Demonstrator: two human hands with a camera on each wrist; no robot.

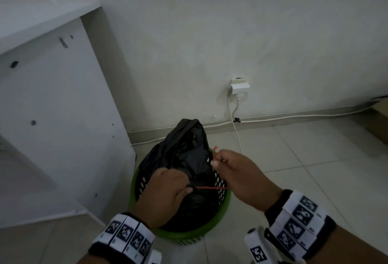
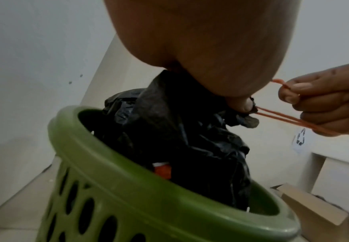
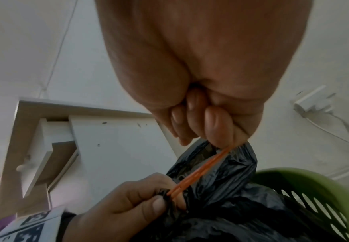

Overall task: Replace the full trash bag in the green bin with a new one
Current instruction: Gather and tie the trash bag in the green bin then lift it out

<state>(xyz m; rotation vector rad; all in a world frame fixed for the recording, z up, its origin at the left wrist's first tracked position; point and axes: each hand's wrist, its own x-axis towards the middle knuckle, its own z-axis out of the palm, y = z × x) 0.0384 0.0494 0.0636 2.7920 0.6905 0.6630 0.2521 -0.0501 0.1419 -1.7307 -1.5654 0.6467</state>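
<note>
Head view: green bin [image 1: 210, 229] on the floor by the wall, black trash bag [image 1: 186, 150] bunched inside; left hand [image 1: 165, 196] clenches its neck, right hand [image 1: 237, 175] pinches the red drawstring [image 1: 206, 188] taut. Cinching underway; next, likely knot and lift out.

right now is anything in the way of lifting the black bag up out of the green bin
Nothing visible blocks it. The black bag sits in the green bin with open space above; the left hand grips its gathered neck and the right hand pulls the red drawstring.
</note>
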